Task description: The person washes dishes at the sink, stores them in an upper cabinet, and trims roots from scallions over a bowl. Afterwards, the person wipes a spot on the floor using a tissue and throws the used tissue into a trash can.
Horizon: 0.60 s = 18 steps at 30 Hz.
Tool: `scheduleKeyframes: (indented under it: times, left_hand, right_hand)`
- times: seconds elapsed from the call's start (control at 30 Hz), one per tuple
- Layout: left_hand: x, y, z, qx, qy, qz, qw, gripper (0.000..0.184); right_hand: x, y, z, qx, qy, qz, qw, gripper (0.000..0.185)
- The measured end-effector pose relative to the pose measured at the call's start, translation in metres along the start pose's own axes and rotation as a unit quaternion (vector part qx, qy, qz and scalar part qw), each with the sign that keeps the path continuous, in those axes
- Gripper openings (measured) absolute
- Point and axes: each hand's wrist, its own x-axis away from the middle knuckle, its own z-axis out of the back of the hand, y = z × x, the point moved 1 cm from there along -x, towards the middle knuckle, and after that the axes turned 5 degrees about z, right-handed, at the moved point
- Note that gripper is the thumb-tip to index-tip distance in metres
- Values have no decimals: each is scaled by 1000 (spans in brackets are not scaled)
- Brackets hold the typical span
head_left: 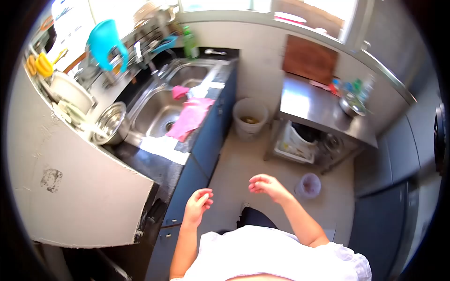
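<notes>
My left hand [198, 206] is raised in front of my body, close to the blue cabinet doors [192, 178] under the counter. Its fingers are loosely bent and apart, and nothing shows in them. To its right, over the floor, is my right hand [266, 184], also loosely curled with no object visible in it. The two hands face each other with a gap between them and touch nothing. Nearest ahead on the left is the black counter [154, 164], where a pink cloth [192, 117] drapes over the edge of the double steel sink [157, 105].
A white bucket [251, 129] stands by the wall, and a small translucent bin [308, 186] is on the floor. At the right is a steel table [309, 105] with a bowl [351, 105] and a leaning wooden board [309, 57]. A steel pot [112, 124] sits beside the sink.
</notes>
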Motion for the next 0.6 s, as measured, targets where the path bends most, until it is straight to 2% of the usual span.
scheduleKeyframes:
  times: [0.2, 0.33, 0.5, 0.6]
  left_hand:
    - [-76, 73, 3, 24, 54, -34, 998, 17]
    - [-131, 98, 37, 112, 119, -43, 986, 16]
    - [-217, 135, 77, 170, 146, -91, 970, 15]
    - [-255, 169, 84, 165, 150, -105, 969, 15]
  right_hand:
    - [-156, -94, 26, 17, -34, 26, 999, 22]
    - [-253, -115, 29, 34, -54, 32, 997, 19]
    - [-358, -136, 11, 76, -92, -28, 992, 21]
    - [-427, -155, -12, 129, -130, -13, 983, 22]
